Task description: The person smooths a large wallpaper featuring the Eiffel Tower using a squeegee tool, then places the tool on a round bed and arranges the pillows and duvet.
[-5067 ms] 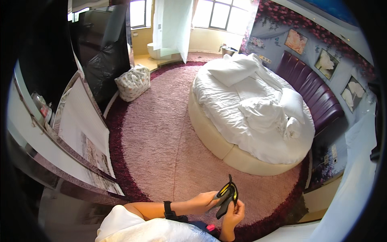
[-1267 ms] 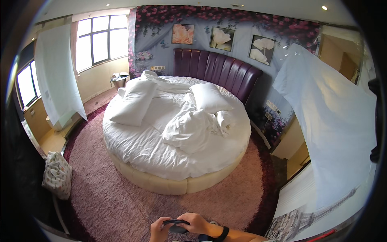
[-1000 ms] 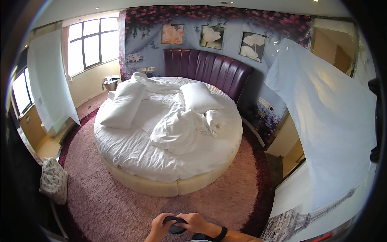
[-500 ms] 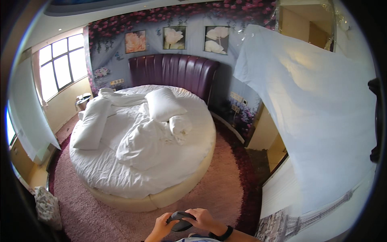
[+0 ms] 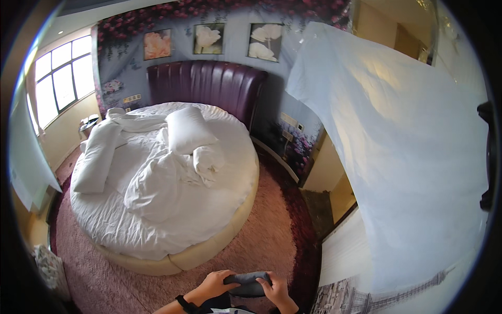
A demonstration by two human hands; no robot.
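Note:
Low in the picture, my left hand (image 5: pixel 217 283) and my right hand (image 5: pixel 277 291) grip a dark grey, soft-edged oblong object (image 5: pixel 249 285) between them. It looks like a small pouch or case, but its exact kind cannot be made out. Each hand is closed on one end, with the thumbs on the side facing me. A black band (image 5: pixel 186 304) circles my left wrist. Beyond my hands stands a round bed (image 5: pixel 209 220) with a rumpled white sheet. On it lie a white pillow (image 5: pixel 191 130), a long white pillow (image 5: pixel 98 157) and a bunched white cover (image 5: pixel 152 187).
A purple padded headboard (image 5: pixel 209 86) stands against the flowered wall. A large white sheet (image 5: pixel 408 157) hangs along the right. Pink carpet (image 5: pixel 277 209) surrounds the bed. A patterned bag-like bundle (image 5: pixel 49 272) stands at lower left, and a small table (image 5: pixel 88 124) stands near the window (image 5: pixel 63 78).
The view has turned rightward, so the bed sits further left. Both hands have shifted right in the picture with the grey object, which now shows a longer, flatter side.

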